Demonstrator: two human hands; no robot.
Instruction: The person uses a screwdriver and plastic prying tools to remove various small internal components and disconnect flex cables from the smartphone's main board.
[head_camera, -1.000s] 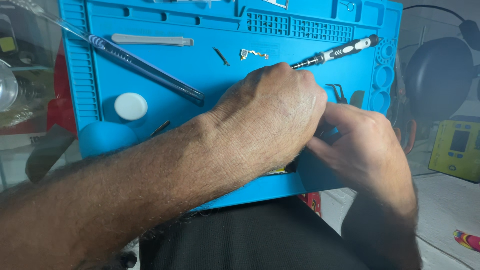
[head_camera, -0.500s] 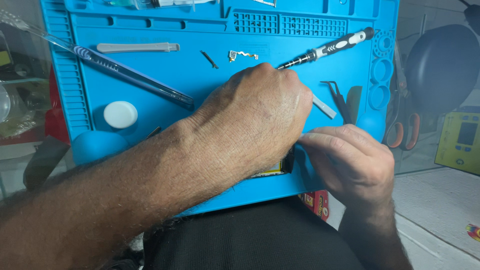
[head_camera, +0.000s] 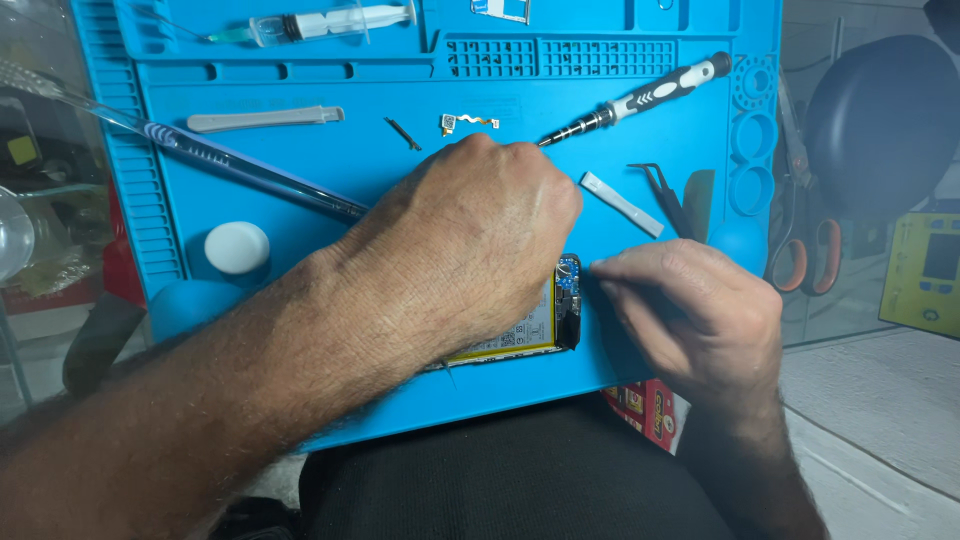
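Opened phone (head_camera: 562, 305) lies between left hand (head_camera: 480, 245) and right fingertips (head_camera: 603, 268).

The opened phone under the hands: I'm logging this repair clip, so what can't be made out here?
- Opened phone, head view: the left hand covers most of it; only one end shows.
- Right hand: its fingertips curl under, so whether they pinch anything cannot be told.
- Small gold part: too small to identify.
- Long clear tool: its end runs under the left hand.
- Syringe: cut by the top edge.

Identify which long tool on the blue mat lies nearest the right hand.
The small pale flat pry stick, just above the right hand; the screwdriver lies farther up.
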